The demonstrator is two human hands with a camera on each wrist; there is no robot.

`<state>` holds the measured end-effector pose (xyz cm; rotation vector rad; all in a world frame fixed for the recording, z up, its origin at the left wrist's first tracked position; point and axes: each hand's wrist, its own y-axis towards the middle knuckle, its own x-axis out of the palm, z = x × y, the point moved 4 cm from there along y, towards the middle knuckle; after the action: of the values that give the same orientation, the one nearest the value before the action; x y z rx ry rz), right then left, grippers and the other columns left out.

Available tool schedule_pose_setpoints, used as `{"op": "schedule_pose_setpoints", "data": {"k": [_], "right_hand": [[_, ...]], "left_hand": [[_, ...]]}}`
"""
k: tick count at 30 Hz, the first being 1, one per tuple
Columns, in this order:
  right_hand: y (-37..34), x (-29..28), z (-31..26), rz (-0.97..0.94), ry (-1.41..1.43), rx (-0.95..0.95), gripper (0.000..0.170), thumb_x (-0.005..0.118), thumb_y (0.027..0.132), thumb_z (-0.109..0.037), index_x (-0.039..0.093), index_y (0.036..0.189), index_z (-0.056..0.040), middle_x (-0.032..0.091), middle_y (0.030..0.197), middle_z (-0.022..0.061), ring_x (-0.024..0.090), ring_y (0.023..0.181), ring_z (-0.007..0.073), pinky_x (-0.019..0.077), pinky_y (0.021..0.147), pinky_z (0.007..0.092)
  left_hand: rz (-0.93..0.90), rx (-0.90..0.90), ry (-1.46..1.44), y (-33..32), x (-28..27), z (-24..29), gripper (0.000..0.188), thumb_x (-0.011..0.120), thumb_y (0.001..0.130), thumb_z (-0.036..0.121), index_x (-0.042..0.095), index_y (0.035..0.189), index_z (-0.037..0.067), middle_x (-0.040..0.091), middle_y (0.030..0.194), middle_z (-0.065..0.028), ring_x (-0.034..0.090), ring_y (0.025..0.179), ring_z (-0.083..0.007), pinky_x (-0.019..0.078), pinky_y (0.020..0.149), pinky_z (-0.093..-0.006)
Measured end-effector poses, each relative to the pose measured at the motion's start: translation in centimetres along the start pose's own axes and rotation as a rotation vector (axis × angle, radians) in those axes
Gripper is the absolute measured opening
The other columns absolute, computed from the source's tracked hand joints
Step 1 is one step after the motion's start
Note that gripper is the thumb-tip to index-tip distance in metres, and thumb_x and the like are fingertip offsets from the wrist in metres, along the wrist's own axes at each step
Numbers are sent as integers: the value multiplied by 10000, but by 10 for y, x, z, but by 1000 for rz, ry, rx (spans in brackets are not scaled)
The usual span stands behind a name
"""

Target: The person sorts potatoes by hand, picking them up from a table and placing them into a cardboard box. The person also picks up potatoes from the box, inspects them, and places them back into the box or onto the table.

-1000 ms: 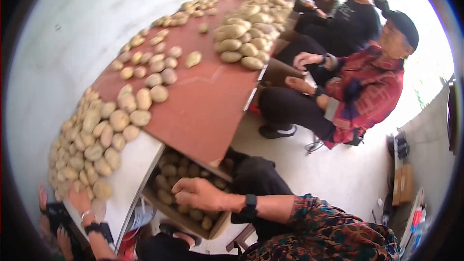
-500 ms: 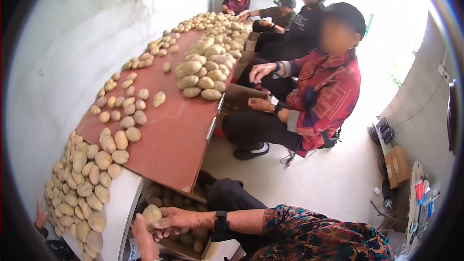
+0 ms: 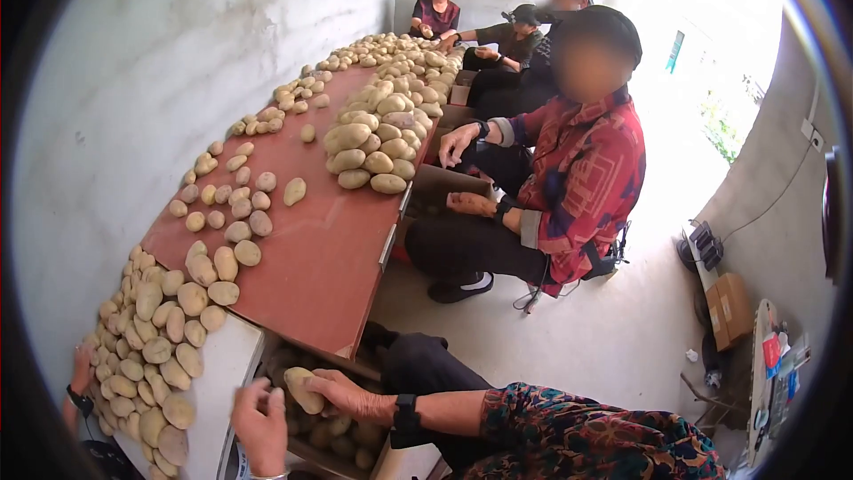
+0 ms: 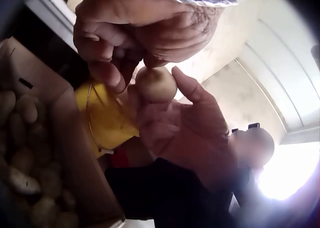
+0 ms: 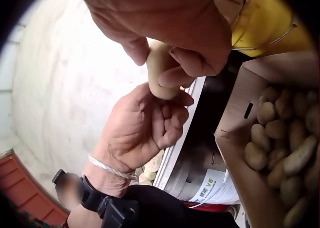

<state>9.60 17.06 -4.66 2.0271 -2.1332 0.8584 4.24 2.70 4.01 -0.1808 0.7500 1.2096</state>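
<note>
A pale yellow potato [image 3: 304, 389] is pinched between the fingers and thumb of my right hand [image 3: 351, 396], over the cardboard box. My left hand [image 3: 260, 427] is beside it with loosely bent fingers and no potato in them; the head view shows a small gap between them. In the left wrist view the potato [image 4: 156, 85] rests in the right hand's fingers, close under my left hand [image 4: 150, 30]. In the right wrist view the left hand [image 5: 145, 123], with a white bracelet, lies just below the potato [image 5: 162, 70].
Potatoes heap on the white table end [image 3: 218, 373] and along the red tabletop [image 3: 293, 276]. Below stands a cardboard box [image 5: 240, 153] of potatoes, with a yellow bucket [image 4: 102, 118] nearby. Another person's hand [image 3: 82, 372] is at the left heap; several people sit along the right side.
My left hand came from the left heap to my right hand, both meeting at a potato half a second ago. Now the left hand is drawn slightly away and the right hand holds the potato.
</note>
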Motion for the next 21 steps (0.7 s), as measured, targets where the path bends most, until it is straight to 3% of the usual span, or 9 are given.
{"op": "schedule_pose_setpoints", "data": {"k": [1, 2, 4, 7, 11, 14, 16, 19, 21], "right_hand": [[-2, 0, -3, 6, -27, 4, 441, 499, 930, -428, 549, 1122, -34, 559, 876, 30, 519, 694, 97, 433, 579, 223], [0, 0, -2, 5, -27, 6, 441, 499, 930, -428, 549, 1122, -34, 559, 876, 30, 519, 694, 97, 433, 579, 223], [3, 2, 1, 78, 10, -13, 474, 508, 892, -473, 547, 1046, -27, 555, 803, 53, 506, 597, 117, 416, 514, 250], [2, 5, -1, 37, 67, -34, 471, 501, 892, -469, 542, 1045, -25, 557, 807, 51, 512, 592, 122, 417, 511, 249], [-4, 11, -11, 20, 56, -76, 454, 512, 891, -459, 522, 1079, -46, 551, 832, 47, 510, 590, 122, 414, 506, 240], [-1, 10, -13, -7, 81, -73, 446, 520, 890, -461, 513, 1097, -66, 540, 825, 45, 509, 602, 118, 410, 497, 242], [-3, 9, -11, -21, 116, -69, 437, 527, 885, -457, 511, 1101, -77, 532, 828, 41, 512, 626, 114, 401, 483, 246], [-2, 8, -12, -2, 70, -73, 408, 545, 891, -413, 512, 1102, -66, 541, 875, 55, 547, 735, 135, 440, 506, 253], [5, -3, -1, 77, 44, -122, 308, 546, 908, -283, 498, 1119, -64, 536, 1001, 89, 594, 860, 206, 561, 584, 351]], "left_hand": [[50, 72, -19, 9, -11, 14, 335, 713, 730, -47, 583, 1037, -9, 539, 847, -86, 533, 657, -194, 467, 622, -344], [74, 5, 16, 16, -22, 40, 386, 680, 742, -34, 554, 1106, 0, 533, 904, -71, 500, 686, -165, 461, 664, -318], [95, 81, 140, 44, -27, 32, 426, 656, 728, -62, 514, 1124, 5, 522, 961, -96, 488, 695, -180, 456, 697, -326], [198, 99, 149, 48, -38, 47, 439, 620, 713, -100, 474, 1111, 12, 491, 1002, -134, 484, 782, -236, 436, 788, -377], [192, 45, 287, 59, -31, 40, 460, 628, 722, -104, 472, 1134, 26, 472, 983, -114, 464, 757, -224, 439, 762, -375], [157, -40, 213, 46, -34, 40, 450, 637, 735, -84, 474, 1138, 30, 455, 971, -110, 468, 762, -217, 439, 736, -360], [163, 17, 215, 39, -35, 40, 457, 643, 739, -73, 471, 1151, 28, 447, 933, -99, 463, 735, -211, 438, 699, -341], [156, -48, 204, 52, -27, 15, 360, 661, 732, -62, 501, 1046, 11, 458, 846, -90, 461, 686, -195, 440, 648, -337], [239, 1, 184, 43, -36, -5, 230, 678, 730, -35, 509, 880, 7, 442, 718, -67, 451, 617, -189, 435, 590, -342]]}}
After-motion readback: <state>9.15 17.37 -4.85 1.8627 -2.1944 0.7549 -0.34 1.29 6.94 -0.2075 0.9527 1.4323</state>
